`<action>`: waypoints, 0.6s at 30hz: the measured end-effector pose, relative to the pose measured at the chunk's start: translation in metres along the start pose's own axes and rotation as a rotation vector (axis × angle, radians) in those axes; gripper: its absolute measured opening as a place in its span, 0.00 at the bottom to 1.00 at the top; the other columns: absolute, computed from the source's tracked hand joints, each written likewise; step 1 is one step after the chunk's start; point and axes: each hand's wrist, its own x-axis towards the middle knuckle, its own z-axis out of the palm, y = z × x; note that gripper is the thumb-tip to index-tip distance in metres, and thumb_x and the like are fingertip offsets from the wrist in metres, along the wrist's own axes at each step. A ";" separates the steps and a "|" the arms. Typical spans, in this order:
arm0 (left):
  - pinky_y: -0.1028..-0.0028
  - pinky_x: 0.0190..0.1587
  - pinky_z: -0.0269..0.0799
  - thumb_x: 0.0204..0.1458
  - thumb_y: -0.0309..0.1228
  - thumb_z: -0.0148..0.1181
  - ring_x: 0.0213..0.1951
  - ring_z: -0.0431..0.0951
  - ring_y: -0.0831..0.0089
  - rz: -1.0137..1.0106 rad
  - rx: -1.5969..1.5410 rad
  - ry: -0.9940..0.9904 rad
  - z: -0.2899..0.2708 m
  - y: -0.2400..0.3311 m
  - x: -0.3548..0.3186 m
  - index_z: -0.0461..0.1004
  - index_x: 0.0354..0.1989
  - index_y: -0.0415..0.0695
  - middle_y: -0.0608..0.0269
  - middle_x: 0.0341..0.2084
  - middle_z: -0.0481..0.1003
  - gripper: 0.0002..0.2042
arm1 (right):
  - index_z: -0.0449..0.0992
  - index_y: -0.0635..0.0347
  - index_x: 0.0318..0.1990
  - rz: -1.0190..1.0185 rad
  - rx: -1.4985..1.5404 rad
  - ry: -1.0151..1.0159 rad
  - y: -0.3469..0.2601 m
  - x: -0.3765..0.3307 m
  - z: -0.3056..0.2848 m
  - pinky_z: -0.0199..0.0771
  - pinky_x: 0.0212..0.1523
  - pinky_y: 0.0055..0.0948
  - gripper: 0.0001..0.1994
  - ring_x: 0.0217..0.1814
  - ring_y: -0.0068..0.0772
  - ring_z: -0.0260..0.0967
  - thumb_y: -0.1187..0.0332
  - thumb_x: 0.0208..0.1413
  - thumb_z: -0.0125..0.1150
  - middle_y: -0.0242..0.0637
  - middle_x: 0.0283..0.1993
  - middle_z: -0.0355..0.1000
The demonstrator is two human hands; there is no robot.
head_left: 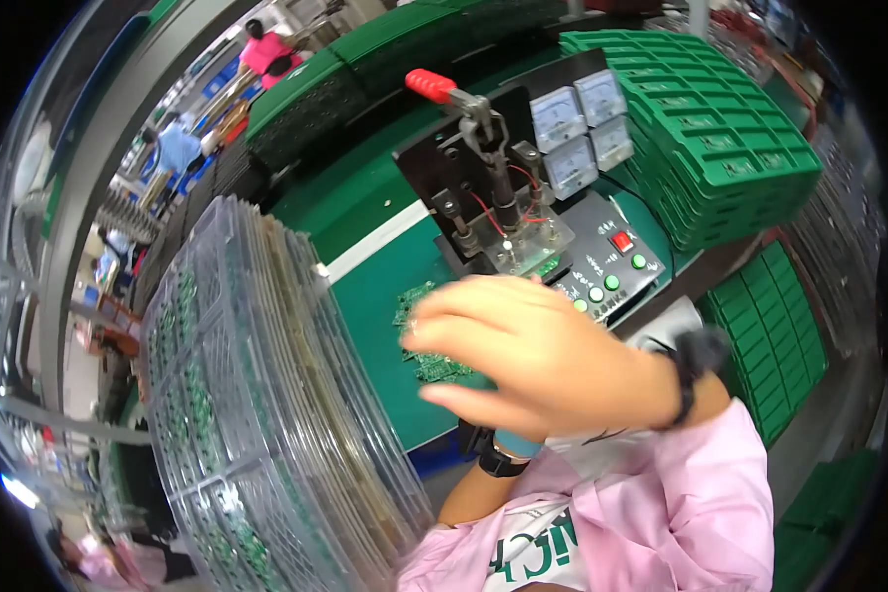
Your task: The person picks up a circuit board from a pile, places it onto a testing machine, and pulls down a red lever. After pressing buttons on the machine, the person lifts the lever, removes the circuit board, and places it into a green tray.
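Several small green circuit boards [439, 369] lie in a loose, overlapping heap on the green worktop [365, 301] in the head view, their surfaces busy with fine, pale detail too small to make out. From here the person's right hand [523, 350] hides part of the heap; it's blurred, fingers stretched out and thumb well apart from them. I can't tell how the left hand stands: it's hidden behind the right, with just its banded wrist [503, 457] showing. Beyond them stands a black fixture [493, 187] with a red-handled clamp [479, 113]. Clear trays [237, 395] holding green boards rise at left.
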 end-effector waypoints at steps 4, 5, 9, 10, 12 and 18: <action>0.47 0.62 0.58 0.49 0.43 0.64 0.69 0.58 0.53 -0.117 -0.148 0.003 -0.005 0.005 0.000 0.71 0.62 0.51 0.57 0.69 0.60 0.29 | 0.73 0.54 0.51 -0.073 0.357 0.289 -0.072 -0.036 -0.085 0.76 0.47 0.34 0.15 0.57 0.33 0.68 0.64 0.57 0.62 0.35 0.56 0.69; 0.47 0.62 0.59 0.48 0.42 0.65 0.69 0.59 0.52 -0.124 -0.137 0.017 -0.005 0.006 0.001 0.72 0.61 0.51 0.56 0.68 0.61 0.29 | 0.73 0.54 0.49 -0.138 0.462 0.360 -0.084 -0.046 -0.099 0.77 0.46 0.32 0.13 0.55 0.30 0.68 0.65 0.58 0.61 0.33 0.55 0.70; 0.48 0.60 0.61 0.42 0.40 0.68 0.66 0.63 0.49 -0.129 -0.114 0.052 -0.003 0.008 0.003 0.75 0.57 0.50 0.54 0.65 0.65 0.29 | 0.72 0.53 0.43 -0.653 0.778 0.790 -0.074 -0.081 -0.090 0.77 0.35 0.25 0.10 0.44 0.24 0.70 0.71 0.55 0.64 0.31 0.44 0.71; 0.49 0.60 0.61 0.41 0.40 0.68 0.66 0.63 0.49 -0.128 -0.107 0.064 -0.002 0.009 0.004 0.76 0.57 0.50 0.53 0.65 0.65 0.29 | 0.71 0.54 0.45 -0.678 0.778 0.844 -0.073 -0.091 -0.092 0.77 0.38 0.28 0.14 0.47 0.28 0.69 0.73 0.52 0.68 0.35 0.47 0.69; 0.53 0.60 0.63 0.40 0.40 0.69 0.65 0.64 0.48 -0.134 -0.081 0.062 -0.004 0.011 0.005 0.76 0.55 0.49 0.52 0.63 0.67 0.29 | 0.70 0.54 0.44 -0.527 0.818 0.937 -0.076 -0.107 -0.106 0.75 0.34 0.28 0.15 0.44 0.29 0.68 0.74 0.51 0.69 0.34 0.43 0.68; 0.59 0.61 0.62 0.49 0.28 0.61 0.58 0.69 0.53 -0.389 -0.459 0.264 -0.035 0.017 0.014 0.75 0.51 0.40 0.50 0.54 0.71 0.19 | 0.73 0.50 0.35 -0.178 0.870 1.143 -0.072 -0.118 -0.161 0.68 0.24 0.25 0.07 0.27 0.25 0.65 0.76 0.53 0.63 0.22 0.31 0.66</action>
